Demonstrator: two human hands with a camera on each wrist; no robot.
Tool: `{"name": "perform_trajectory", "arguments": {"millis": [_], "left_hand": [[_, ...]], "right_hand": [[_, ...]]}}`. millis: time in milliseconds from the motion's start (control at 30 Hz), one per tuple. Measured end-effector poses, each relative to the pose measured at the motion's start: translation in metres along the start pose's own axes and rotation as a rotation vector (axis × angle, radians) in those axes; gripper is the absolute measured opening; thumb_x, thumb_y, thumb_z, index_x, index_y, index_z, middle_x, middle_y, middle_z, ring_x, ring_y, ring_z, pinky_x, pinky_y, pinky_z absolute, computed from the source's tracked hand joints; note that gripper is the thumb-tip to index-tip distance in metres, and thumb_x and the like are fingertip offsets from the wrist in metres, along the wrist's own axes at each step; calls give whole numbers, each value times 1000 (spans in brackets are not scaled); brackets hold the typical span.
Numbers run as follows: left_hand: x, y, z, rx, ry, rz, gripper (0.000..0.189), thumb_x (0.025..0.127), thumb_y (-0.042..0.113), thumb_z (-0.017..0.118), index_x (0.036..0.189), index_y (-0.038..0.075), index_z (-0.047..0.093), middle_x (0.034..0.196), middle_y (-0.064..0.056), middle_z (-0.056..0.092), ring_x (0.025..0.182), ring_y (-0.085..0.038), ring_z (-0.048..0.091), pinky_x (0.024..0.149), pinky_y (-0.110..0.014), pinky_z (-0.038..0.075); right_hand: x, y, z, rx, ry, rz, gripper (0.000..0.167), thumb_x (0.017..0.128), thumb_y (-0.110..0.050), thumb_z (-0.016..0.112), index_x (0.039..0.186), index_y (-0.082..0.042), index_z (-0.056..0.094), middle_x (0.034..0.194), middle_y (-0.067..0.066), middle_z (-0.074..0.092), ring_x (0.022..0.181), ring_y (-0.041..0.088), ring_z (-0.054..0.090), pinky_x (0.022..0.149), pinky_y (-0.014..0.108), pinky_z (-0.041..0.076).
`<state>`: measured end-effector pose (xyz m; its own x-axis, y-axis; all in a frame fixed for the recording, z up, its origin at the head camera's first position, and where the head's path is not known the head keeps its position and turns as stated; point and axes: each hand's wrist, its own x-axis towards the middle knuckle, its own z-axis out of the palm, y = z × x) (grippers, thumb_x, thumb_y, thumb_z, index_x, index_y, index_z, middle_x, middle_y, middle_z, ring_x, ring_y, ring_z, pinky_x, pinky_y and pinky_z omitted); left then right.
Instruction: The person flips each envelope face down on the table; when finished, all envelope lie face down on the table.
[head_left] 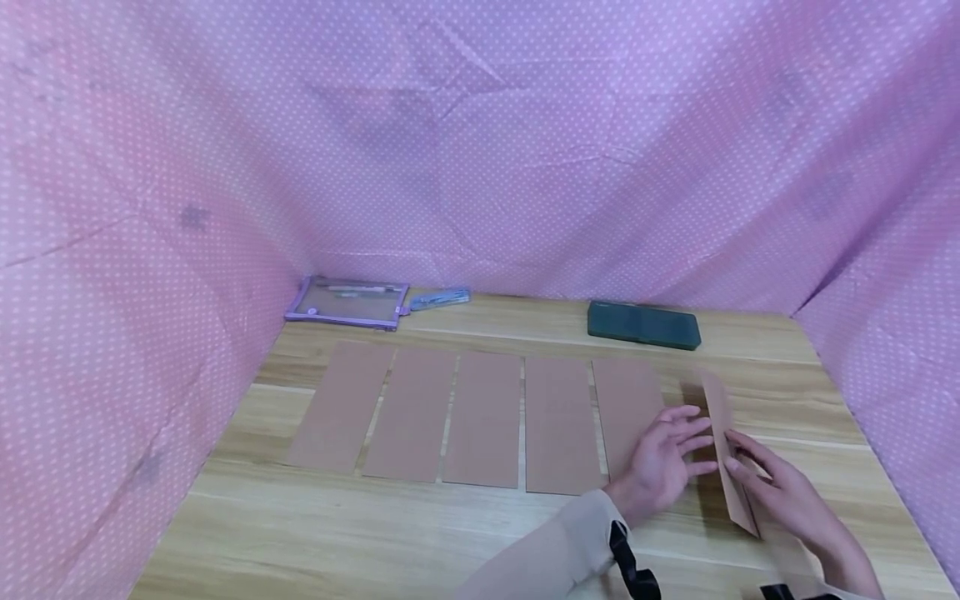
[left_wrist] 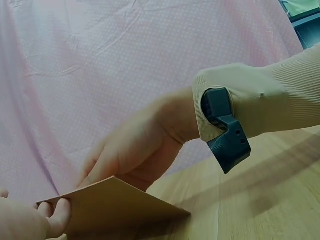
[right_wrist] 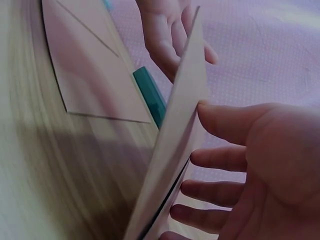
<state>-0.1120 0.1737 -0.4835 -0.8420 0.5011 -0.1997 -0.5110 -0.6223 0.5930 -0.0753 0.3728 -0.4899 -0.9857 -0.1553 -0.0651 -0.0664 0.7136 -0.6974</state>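
Note:
A brown card point(head_left: 722, 437) stands tilted on its long edge between my two hands, over the right part of the table. My left hand point(head_left: 658, 467) faces it with spread, fairly straight fingers, tips right at the card's left face. From the other side my right hand point(head_left: 787, 492) holds the card, thumb and fingertips along its edge. A thin dark gap runs along the card's near edge in the right wrist view, where the right thumb point(right_wrist: 225, 122) meets it above the fingers. The left wrist view shows the left fingertips point(left_wrist: 61, 214) overlapping the card's edge.
Several similar brown cards point(head_left: 483, 417) lie in a row to the left, the rightmost partly behind my left hand. At the back are a purple-edged zip pouch point(head_left: 300, 312), a light blue item point(head_left: 441, 298) and a dark green case point(head_left: 643, 325). Pink dotted cloth surrounds the table.

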Motion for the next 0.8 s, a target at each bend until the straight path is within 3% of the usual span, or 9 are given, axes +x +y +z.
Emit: {"name": "perform_trajectory", "arguments": {"millis": [100, 200, 267, 333, 533, 800], "left_hand": [[-2, 1, 2, 2, -27, -1, 43, 92, 24, 45, 133, 12, 50, 148, -18, 48, 117, -21, 48, 86, -32, 46], [-3, 0, 3, 17, -58, -5, 43, 93, 23, 45, 134, 11, 50, 150, -17, 47, 115, -19, 48, 84, -29, 46], [-2, -1, 2, 31, -81, -13, 43, 93, 22, 44, 135, 11, 50, 151, -16, 47, 114, -17, 49, 82, -28, 46], [-2, -3, 2, 47, -108, -23, 43, 93, 21, 43, 135, 11, 50, 152, -14, 47, 113, -16, 49, 82, -27, 46], [-3, -6, 1, 87, -189, -42, 48, 95, 21, 41, 140, 6, 48, 153, -11, 47, 111, -10, 50, 83, -26, 47], [-4, -10, -1, 159, -268, -79, 56, 97, 20, 36, 148, -2, 38, 157, -14, 43, 115, -9, 51, 91, -26, 47]], "right_hand": [[-1, -2, 0, 13, 0, 12, 53, 106, -22, 48, 151, 2, 37, 141, 29, 51, 108, -31, 32, 77, 6, 42], [-3, -2, 1, 50, 2, 21, 53, 106, -21, 47, 152, 3, 35, 139, -8, 55, 108, -29, 35, 78, 6, 43], [-5, -2, 1, 97, 4, 14, 53, 106, -19, 47, 151, 5, 34, 132, -31, 46, 109, -29, 38, 78, 5, 44], [-6, -1, 2, 158, 9, 2, 53, 106, -15, 47, 151, 9, 32, 125, -43, 39, 109, -28, 42, 79, 4, 46], [-8, 1, 2, 343, 12, -2, 51, 106, -7, 42, 151, 11, 27, 124, -43, 46, 106, -18, 56, 78, 11, 55], [-12, 6, 2, 507, 46, 34, 49, 107, -9, 39, 155, 0, 30, 124, -44, 45, 107, -22, 51, 74, 16, 57]]}}
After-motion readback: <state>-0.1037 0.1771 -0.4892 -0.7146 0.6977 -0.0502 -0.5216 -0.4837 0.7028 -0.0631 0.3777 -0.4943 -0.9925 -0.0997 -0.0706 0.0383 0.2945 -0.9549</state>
